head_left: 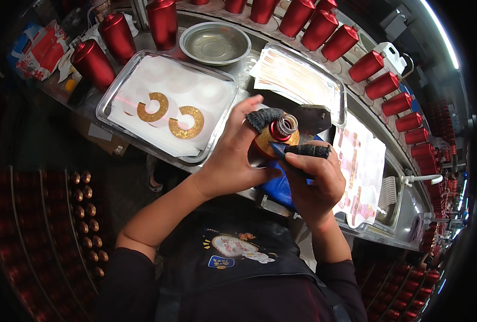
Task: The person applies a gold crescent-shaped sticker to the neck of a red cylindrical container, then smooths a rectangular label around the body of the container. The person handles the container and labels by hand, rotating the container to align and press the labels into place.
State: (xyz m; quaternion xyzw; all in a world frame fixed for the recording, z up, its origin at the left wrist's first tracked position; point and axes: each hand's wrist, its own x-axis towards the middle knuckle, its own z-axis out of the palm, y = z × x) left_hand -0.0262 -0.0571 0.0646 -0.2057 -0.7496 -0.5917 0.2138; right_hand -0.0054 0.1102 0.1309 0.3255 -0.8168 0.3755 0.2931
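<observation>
My left hand [225,161] is wrapped round a red bottle [279,130], its bare threaded neck tipped up toward me. Gold speckled film [262,143] covers the bottle's shoulder. Pinched in my right hand [321,185] is a small blue pointed scraper-like tool [277,148], its tip against the gold shoulder. Black finger sleeves cover one finger of each hand. To the left, two gold C-shaped decals [187,123] lie on white paper in a metal tray [105,110]. The bottle's lower body is hidden behind my hands.
A metal basin of liquid [215,44] stands behind the tray. Red bottles [367,65] line a curved conveyor at the back and right. Another paper-filled tray [341,102], printed sheets [356,177] and a sink with a white tap [422,179] lie rightward. Racks of bottles [29,214] stand lower left.
</observation>
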